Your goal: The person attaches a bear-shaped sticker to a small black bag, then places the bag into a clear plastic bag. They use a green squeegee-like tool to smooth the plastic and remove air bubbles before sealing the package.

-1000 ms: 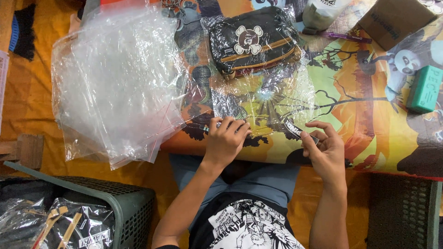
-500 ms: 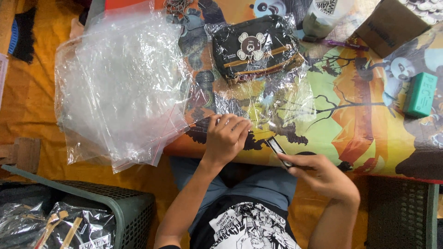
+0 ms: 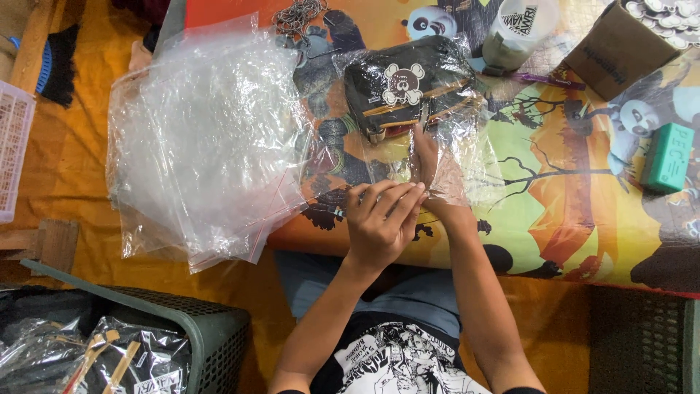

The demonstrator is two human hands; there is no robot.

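Currently you're bagging: the black pouch point(image 3: 408, 91) w/ a pale skull print is lying inside the clear poly bag point(image 3: 408, 157) on the worktop point(image 3: 583, 211), deep at the far end of the bag. Your left hand point(image 3: 379, 222) is pinching the bag's near mouth edge, fingers curled, grip narrow on the film. Your right hand point(image 3: 430, 164) is reaching inside or under the bag toward the pouch; film is covering it, so can't tell if its grip is wide or closed.

Judging step: seating the pouch, mouth not yet sealed. Next move prob. needs the right hand clear of the film and the mouth edges lined up flat, w/o dragging the pouch back.

Edges/room:
- Worktop near edge is running just under your left wrist; bag mouth is sitting close to it.
- Stack of empty clear bags point(image 3: 204, 138) is lying just left, overhanging the edge, near touching the working bag.
- Open worktop is lying to the right; green block point(image 3: 667, 157) and cardboard box point(image 3: 620, 47) are well apart.
- Plastic cup point(image 3: 518, 33) is standing just beyond the pouch.
- Grey basket point(image 3: 211, 335) is sitting low left, below the edge.
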